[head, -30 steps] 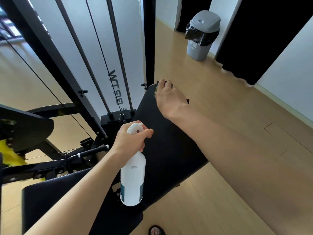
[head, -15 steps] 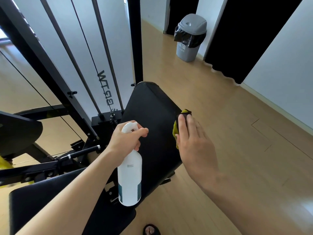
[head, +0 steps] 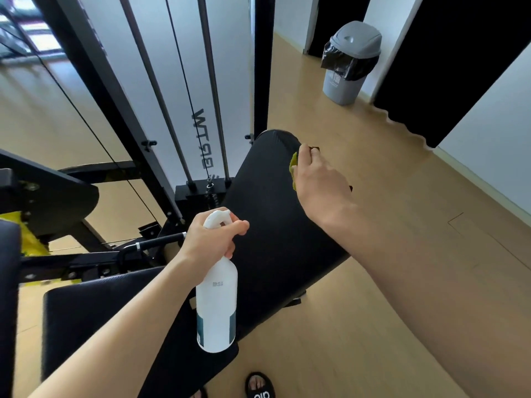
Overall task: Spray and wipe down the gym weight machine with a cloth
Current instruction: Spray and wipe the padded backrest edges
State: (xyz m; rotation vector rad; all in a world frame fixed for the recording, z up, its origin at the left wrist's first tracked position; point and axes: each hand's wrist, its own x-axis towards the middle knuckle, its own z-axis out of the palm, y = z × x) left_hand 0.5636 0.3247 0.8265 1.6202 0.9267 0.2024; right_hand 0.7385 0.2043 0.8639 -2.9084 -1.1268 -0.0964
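Note:
The weight machine's black padded backrest (head: pixel 270 225) slopes up from the lower seat pad (head: pixel 94 320) toward the frame. My right hand (head: pixel 319 182) presses a yellow-green cloth (head: pixel 293 168) against the pad's right edge near its top; most of the cloth is hidden under my palm. My left hand (head: pixel 209 242) grips the neck of a white spray bottle (head: pixel 217 305), index finger over the trigger, bottle hanging upright in front of the backrest.
Black uprights, guide rods (head: pixel 212 90) and a cable rise behind a white panel. A black lever (head: pixel 155 242) juts out at the left. A grey bin (head: pixel 349 61) stands on the wooden floor at the back right. My sandalled foot (head: pixel 260 387) shows below.
My right hand slid the cloth from the pad's top down its right edge, then back up toward the top. My left hand and the bottle stayed nearly still.

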